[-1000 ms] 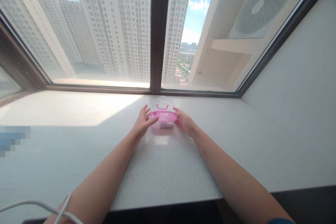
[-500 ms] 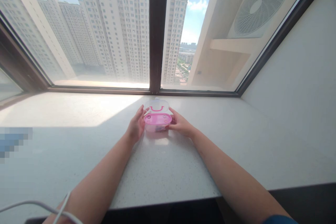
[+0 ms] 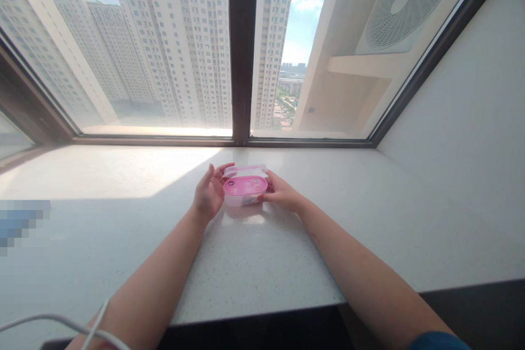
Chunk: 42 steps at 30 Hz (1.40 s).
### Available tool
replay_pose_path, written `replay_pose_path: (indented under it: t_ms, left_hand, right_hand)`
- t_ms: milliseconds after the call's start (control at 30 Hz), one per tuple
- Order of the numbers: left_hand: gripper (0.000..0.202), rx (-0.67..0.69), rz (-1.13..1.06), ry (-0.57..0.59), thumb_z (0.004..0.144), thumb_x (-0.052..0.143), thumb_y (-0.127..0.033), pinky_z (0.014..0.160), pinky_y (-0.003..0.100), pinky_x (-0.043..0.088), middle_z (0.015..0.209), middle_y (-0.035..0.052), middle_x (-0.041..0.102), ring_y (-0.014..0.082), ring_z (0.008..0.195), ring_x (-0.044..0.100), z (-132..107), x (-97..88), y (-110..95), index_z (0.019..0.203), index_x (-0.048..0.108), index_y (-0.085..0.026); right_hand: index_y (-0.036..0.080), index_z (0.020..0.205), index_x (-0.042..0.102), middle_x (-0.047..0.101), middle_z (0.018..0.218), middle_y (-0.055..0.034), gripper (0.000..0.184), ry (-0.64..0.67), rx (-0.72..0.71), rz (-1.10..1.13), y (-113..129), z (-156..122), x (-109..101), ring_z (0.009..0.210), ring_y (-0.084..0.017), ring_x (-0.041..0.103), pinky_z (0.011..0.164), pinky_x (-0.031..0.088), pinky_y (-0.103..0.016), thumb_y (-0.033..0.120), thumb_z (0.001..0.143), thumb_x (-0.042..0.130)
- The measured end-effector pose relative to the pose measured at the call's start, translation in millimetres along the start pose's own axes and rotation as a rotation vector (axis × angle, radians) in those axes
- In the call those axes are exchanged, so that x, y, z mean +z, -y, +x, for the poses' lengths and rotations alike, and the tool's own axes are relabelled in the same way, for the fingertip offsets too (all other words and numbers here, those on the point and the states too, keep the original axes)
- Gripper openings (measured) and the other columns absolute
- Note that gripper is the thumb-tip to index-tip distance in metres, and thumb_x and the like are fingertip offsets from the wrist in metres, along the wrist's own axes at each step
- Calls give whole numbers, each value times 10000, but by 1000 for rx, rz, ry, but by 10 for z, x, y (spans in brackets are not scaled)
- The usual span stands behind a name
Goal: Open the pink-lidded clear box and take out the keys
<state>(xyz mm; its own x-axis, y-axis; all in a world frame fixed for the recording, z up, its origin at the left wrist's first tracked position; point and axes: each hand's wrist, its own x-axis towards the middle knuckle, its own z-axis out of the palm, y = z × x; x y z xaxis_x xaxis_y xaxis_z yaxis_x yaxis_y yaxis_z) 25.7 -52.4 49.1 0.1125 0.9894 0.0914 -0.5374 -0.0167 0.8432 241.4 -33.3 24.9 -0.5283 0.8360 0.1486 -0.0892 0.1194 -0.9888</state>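
Note:
A small oval clear plastic box with a pink inner tray stands on the white counter near the window. Behind the tray is its clear lid, raised and seen at a flat slant. My right hand grips the box's right end, with fingers at the front and back. On the other side, my left hand is open, thumb raised and fingers reaching behind the lid's left edge. Whether those fingertips touch the lid is hidden. Small round details show on the tray's top.
The white speckled counter runs up to the dark window frame. A white cable crosses over my left forearm. A blurred blue patch is at the left edge. A white wall rises on the right.
The lid has tilted from facing me to a lower, flatter slant. My left hand has shifted slightly left and opened wider. My right hand stays on the box.

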Motion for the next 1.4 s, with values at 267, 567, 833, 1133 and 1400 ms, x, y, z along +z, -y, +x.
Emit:
replay_pose_path:
  t_ms: [267,567,833,1133,1400]
  left_hand:
    - [181,159,340,5,680,733,-336,773,289,416,932,46,638,197,876,572,15,-56,92,699,688,-161]
    - [497,15,339,69,648,740,-296,799,344,458,1060,86,651,251,933,611,-22,-25,79,1119,623,-190]
    - [427,-70,249,91,644,731,-265,724,321,471,914,70,707,226,801,647,-10,-32,100,1056,660,-180]
    - [409,-80,217,89,637,709,-233,688,301,474,868,62,698,204,754,643,-8,-29,102,1037,657,-166]
    - [380,-96,206,94,622,711,-219,686,308,476,864,58,696,204,750,641,-16,-27,95,998,677,-176]
  right_hand:
    - [135,1481,175,539,1277,-175,1092,-48,74,-47,-46,19,-19,1173,-277,532,1033,373,-447,186,594,811]
    - [194,1459,277,466,1377,-145,1019,34,28,-47,9,-39,-46,1250,-274,459,1064,342,-437,223,600,825]
    - [228,1349,479,645,1122,-59,568,-198,49,108,34,48,161,1015,-215,598,941,444,-373,486,849,556]
    - [211,1271,542,673,973,-47,508,-154,59,125,32,63,194,823,-169,607,779,493,-310,417,813,617]
    - [216,1313,505,667,1009,-43,535,-133,63,115,58,60,198,829,-161,611,778,501,-304,383,817,615]
